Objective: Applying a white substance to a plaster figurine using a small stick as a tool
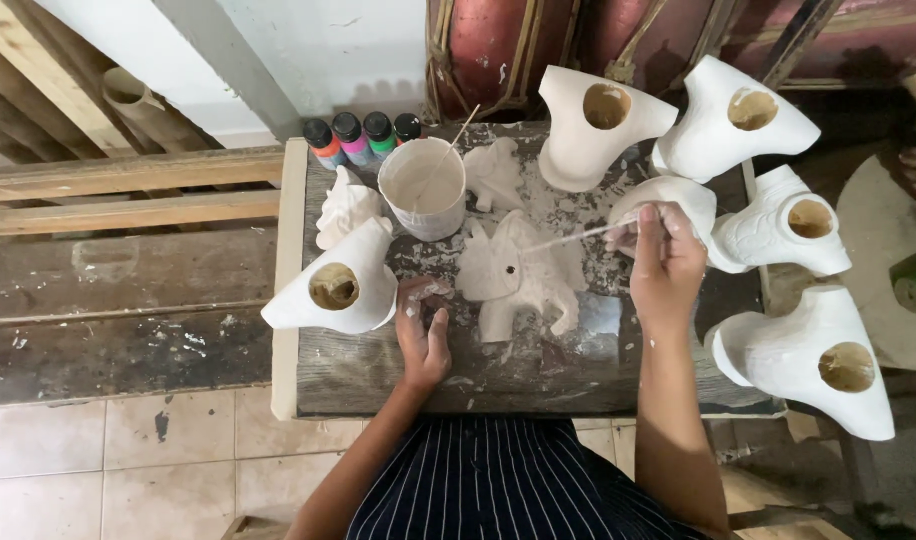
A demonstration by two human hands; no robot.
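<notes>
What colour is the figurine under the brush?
White, unpainted figurine, seen in the head view.

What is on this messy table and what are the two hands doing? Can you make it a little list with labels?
Table: worn wooden board, splashed with white
Left hand: resting flat beside the white animal figure
Right hand: holding a thin stick that points at the figure
Cup: white liquid, another stick inside
Paint bottles: four, black caps
White hollow figures: six around the edges
</notes>
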